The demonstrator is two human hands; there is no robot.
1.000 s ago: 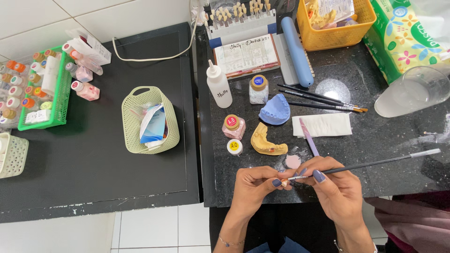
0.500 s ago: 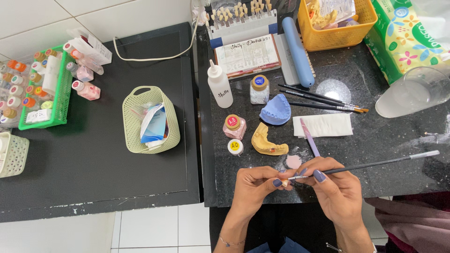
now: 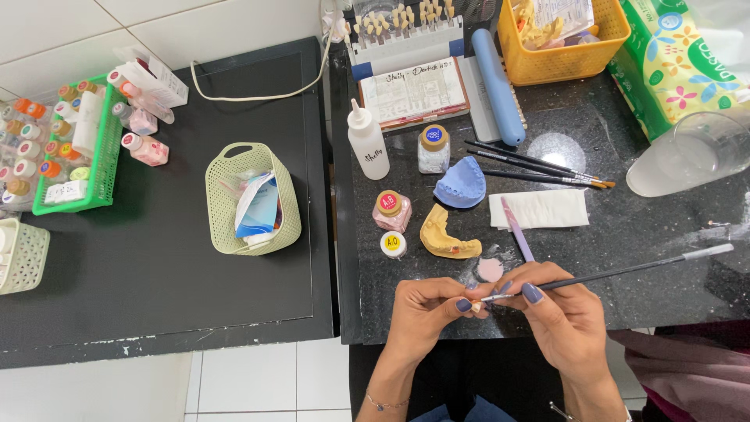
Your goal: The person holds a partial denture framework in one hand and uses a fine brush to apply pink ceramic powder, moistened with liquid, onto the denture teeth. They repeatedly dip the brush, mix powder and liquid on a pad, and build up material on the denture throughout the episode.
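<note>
A green tray (image 3: 100, 160) of small bottles was seen at the far left, and a pale green basket (image 3: 223, 205) stood right of it on the black table. On the dark counter, a yellow dental cast (image 3: 445, 238) lay beside a blue one (image 3: 462, 184). A tiny tooth piece (image 3: 476, 307) was pinched in the left hand (image 3: 426, 309) at the counter's near edge. A long thin brush (image 3: 617, 271) was gripped by the right hand (image 3: 558, 309), its tip touching the piece.
</note>
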